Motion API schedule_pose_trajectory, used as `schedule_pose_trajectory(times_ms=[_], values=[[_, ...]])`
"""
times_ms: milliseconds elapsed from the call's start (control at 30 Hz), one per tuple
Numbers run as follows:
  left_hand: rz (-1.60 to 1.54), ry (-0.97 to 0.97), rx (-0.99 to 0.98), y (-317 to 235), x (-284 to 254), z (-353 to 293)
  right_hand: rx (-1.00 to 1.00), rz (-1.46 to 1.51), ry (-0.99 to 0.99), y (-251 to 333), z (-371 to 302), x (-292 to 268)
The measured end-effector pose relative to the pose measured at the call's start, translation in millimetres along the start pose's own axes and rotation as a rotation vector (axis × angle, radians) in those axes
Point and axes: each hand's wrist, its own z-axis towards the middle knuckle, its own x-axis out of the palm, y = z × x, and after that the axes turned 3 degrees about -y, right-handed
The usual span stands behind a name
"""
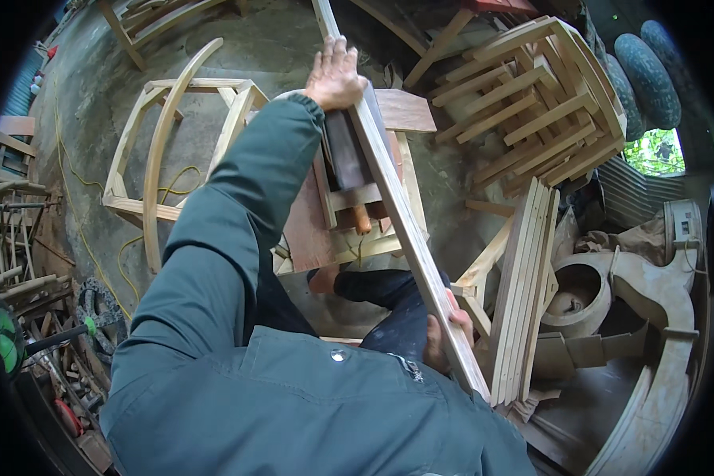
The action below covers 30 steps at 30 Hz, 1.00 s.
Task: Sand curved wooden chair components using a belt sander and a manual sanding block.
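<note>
A long pale wooden strip (408,222) runs diagonally across the view, from the top centre down to the lower right. Flat on its far part lies my left hand (335,77), fingers stretched out over the wood. Nearer my body, the right hand (450,327) is closed around the strip, which partly hides it. Under and beside the strip is a dark machine surface (345,155), perhaps a belt sander, set in a wooden frame. A brown handle-like piece (362,220) sticks out of its near end.
Stacked wooden frames (531,103) stand at the upper right, above a bundle of strips (523,293). A wooden frame (119,159) with a curved piece (160,151) is at the left. A yellow cord (79,230) crosses the floor. A pale cast machine (650,278) stands right.
</note>
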Motion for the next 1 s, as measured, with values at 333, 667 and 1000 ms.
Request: schedule_pose_trajectory(times_ms=[333, 667, 1000], values=[[-0.177, -0.210, -0.069, 67.8, 5.8, 93.4, 0.114, 0.145, -0.033, -113.8, 73.7, 105.4], [-0.045, 0.071, -0.320, -48.8, -24.4, -33.3, -0.143, 0.100, 0.082, -43.9, -11.0, 7.6], [-0.142, 0.064, -0.345, -108.8, -33.5, -149.3, 0.735, -0.072, 0.281, 106.3, -100.2, -170.4]])
